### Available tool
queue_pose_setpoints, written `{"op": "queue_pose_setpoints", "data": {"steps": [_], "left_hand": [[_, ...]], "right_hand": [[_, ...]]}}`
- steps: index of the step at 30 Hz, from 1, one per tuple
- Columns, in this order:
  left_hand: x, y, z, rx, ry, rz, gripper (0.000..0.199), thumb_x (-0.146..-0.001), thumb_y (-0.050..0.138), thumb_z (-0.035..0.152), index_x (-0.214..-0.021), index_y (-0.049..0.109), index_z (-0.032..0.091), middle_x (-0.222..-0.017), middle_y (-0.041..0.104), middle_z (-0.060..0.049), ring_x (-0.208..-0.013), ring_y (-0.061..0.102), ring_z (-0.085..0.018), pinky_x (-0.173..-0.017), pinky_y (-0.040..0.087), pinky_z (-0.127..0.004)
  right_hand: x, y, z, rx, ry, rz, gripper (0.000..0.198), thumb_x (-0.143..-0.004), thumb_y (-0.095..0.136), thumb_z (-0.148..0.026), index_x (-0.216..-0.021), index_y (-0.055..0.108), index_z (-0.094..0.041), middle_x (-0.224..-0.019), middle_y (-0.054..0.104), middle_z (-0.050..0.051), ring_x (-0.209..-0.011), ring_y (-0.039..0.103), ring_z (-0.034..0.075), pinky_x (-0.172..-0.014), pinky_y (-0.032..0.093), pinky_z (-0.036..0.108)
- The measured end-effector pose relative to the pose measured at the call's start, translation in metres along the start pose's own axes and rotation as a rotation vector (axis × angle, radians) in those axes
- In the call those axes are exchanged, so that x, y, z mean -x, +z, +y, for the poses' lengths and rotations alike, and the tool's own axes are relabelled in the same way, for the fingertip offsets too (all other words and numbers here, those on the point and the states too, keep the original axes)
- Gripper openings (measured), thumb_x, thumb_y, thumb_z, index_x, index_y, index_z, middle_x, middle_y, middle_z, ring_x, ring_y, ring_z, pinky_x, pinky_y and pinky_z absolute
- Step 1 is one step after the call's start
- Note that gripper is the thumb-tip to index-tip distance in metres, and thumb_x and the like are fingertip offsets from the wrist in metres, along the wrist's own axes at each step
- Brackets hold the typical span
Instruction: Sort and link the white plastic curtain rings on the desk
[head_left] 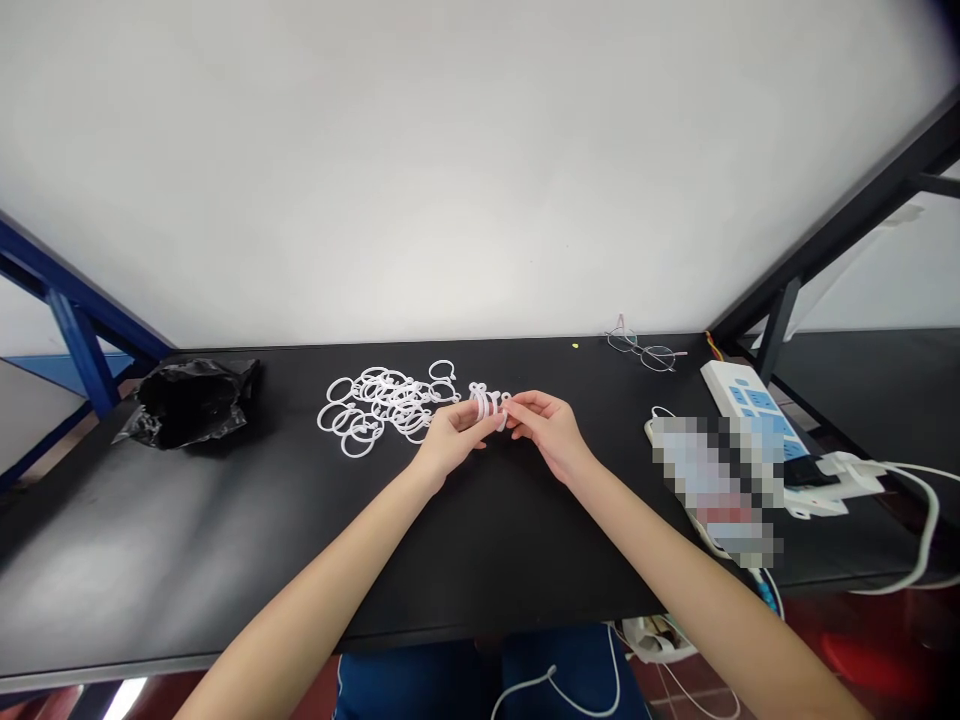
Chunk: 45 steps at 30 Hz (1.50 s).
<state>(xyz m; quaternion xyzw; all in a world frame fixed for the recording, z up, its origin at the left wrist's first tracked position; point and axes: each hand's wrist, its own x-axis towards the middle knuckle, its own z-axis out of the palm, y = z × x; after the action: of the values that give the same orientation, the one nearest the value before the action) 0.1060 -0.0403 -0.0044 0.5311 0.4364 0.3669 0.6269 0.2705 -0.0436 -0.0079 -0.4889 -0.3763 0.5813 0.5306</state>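
Several white rings [484, 403] with small eyelets are gathered upright in my left hand [454, 433], its fingers and thumb closed around their lower part. My right hand [541, 420] meets it from the right, thumb and fingertips pinching a white ring at the right end of the bunch. The fingers partly hide the held rings. Just left of my hands lies a loose pile of white rings [390, 398], overlapping one another on the black table [420, 560].
An open black plastic bag [193, 402] lies at the left. Toward the right are eyeglasses [657, 357], a phone [709, 490] with a blurred screen, and a white power strip [757, 405] with cables. A yellow speck [575, 346] lies near the wall.
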Motion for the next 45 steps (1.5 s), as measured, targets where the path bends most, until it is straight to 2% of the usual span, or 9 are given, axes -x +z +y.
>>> {"op": "queue_pose_setpoints", "data": {"steps": [11,18,22,25,28,31,35,39,45], "left_hand": [[-0.002,-0.002,-0.006,-0.085,0.078,-0.125,0.039,-0.075,0.073,0.039,-0.107,0.068,0.017,-0.102,0.071,-0.008,-0.097,0.066,-0.023,-0.064,0.054,-0.023],[-0.001,0.0,-0.007,-0.035,-0.018,-0.164,0.044,-0.08,0.066,0.048,-0.111,0.067,0.017,-0.107,0.071,-0.012,-0.079,0.071,-0.019,-0.056,0.052,-0.02],[0.0,-0.001,-0.004,0.063,-0.102,-0.164,0.044,-0.079,0.068,0.048,-0.111,0.067,0.018,-0.11,0.07,-0.012,-0.074,0.071,-0.017,-0.054,0.051,-0.018],[0.0,-0.002,0.0,0.166,-0.174,-0.148,0.042,-0.078,0.07,0.046,-0.108,0.068,0.017,-0.112,0.07,-0.013,-0.073,0.071,-0.015,-0.052,0.05,-0.015],[0.001,-0.004,0.004,0.253,-0.241,-0.184,0.042,-0.078,0.069,0.048,-0.106,0.069,0.015,-0.112,0.069,-0.014,-0.069,0.07,-0.014,-0.048,0.048,-0.015],[0.001,-0.006,0.008,0.305,-0.278,-0.253,0.045,-0.081,0.064,0.051,-0.105,0.07,0.013,-0.112,0.069,-0.016,-0.066,0.069,-0.013,-0.045,0.047,-0.016],[0.0,-0.009,0.009,0.369,-0.284,-0.264,0.046,-0.084,0.059,0.052,-0.105,0.07,0.012,-0.109,0.07,-0.015,-0.066,0.069,-0.014,-0.046,0.047,-0.016],[-0.001,-0.011,0.008,0.406,-0.285,-0.274,0.045,-0.085,0.058,0.05,-0.106,0.069,0.012,-0.109,0.07,-0.015,-0.067,0.069,-0.014,-0.045,0.047,-0.016],[0.001,-0.011,0.009,0.38,-0.264,-0.345,0.045,-0.087,0.056,0.05,-0.108,0.069,0.012,-0.115,0.068,-0.016,-0.067,0.069,-0.013,-0.045,0.047,-0.016]], "right_hand": [[-0.002,-0.001,0.002,-0.071,0.031,-0.015,0.028,-0.058,0.086,-0.032,-0.074,0.071,-0.015,-0.065,0.068,0.002,-0.059,0.063,0.011,-0.054,0.053,0.02],[-0.003,-0.004,-0.001,-0.011,0.115,-0.03,0.028,-0.057,0.085,-0.032,-0.072,0.069,-0.016,-0.062,0.064,0.001,-0.058,0.059,0.01,-0.049,0.049,0.019],[-0.003,-0.007,-0.002,0.127,-0.021,-0.004,0.021,-0.062,0.078,-0.029,-0.073,0.064,-0.016,-0.069,0.063,0.001,-0.058,0.055,0.01,-0.045,0.044,0.019],[-0.004,-0.01,-0.002,0.279,-0.169,-0.001,0.025,-0.063,0.069,-0.018,-0.088,0.065,-0.019,-0.097,0.066,0.005,-0.077,0.062,0.015,-0.054,0.05,0.022],[-0.004,-0.014,-0.004,0.412,-0.279,-0.179,0.044,-0.067,0.063,-0.013,-0.109,0.064,-0.025,-0.123,0.06,0.007,-0.103,0.061,0.02,-0.073,0.055,0.03],[-0.002,-0.017,-0.006,0.549,-0.435,-0.323,0.043,-0.077,0.062,-0.017,-0.118,0.064,-0.029,-0.134,0.054,0.006,-0.113,0.057,0.023,-0.086,0.053,0.038],[-0.001,-0.019,-0.004,0.676,-0.583,-0.324,0.03,-0.082,0.064,-0.025,-0.111,0.069,-0.029,-0.128,0.059,0.006,-0.112,0.059,0.026,-0.092,0.05,0.044],[-0.002,-0.018,0.002,0.719,-0.577,-0.305,0.019,-0.086,0.06,-0.028,-0.1,0.073,-0.025,-0.119,0.064,0.008,-0.102,0.063,0.024,-0.085,0.052,0.04],[0.0,-0.011,0.008,0.635,-0.521,-0.303,0.04,-0.079,0.059,-0.017,-0.118,0.065,-0.025,-0.113,0.065,0.007,-0.095,0.063,0.021,-0.079,0.053,0.035]]}}
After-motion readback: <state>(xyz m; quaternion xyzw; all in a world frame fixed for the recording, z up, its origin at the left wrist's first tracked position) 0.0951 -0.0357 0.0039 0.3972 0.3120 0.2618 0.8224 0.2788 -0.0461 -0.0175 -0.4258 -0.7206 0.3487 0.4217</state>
